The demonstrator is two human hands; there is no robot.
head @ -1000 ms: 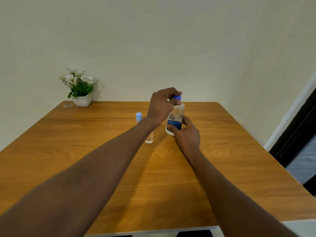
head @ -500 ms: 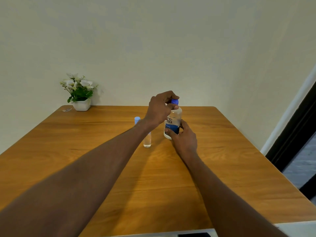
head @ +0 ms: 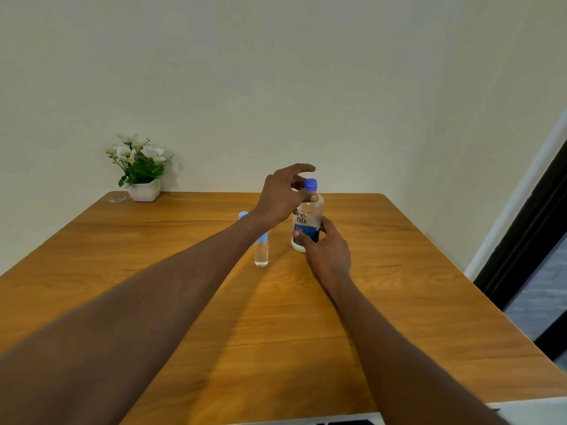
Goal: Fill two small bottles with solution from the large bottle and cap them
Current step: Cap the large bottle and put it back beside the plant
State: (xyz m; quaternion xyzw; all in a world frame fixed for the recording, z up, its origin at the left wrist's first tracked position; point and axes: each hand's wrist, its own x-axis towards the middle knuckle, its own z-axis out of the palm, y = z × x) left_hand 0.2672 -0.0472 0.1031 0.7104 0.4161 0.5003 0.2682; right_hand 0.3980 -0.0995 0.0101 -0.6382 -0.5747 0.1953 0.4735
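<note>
At table centre, the left hand (head: 283, 191) has let go of the large bottle's blue cap (head: 310, 184), fingers spread, while the right hand (head: 325, 246) clasps the large bottle (head: 307, 223); capped small bottles (head: 261, 251) stand beside, suggesting closing is finished.

Behind your left forearm (head: 233, 240), to the left of the large bottle (head: 307, 220), you can see only the pale blue cap of one small bottle (head: 243, 215), while your right hand (head: 326, 250) covers the large bottle's lower right side.
</note>
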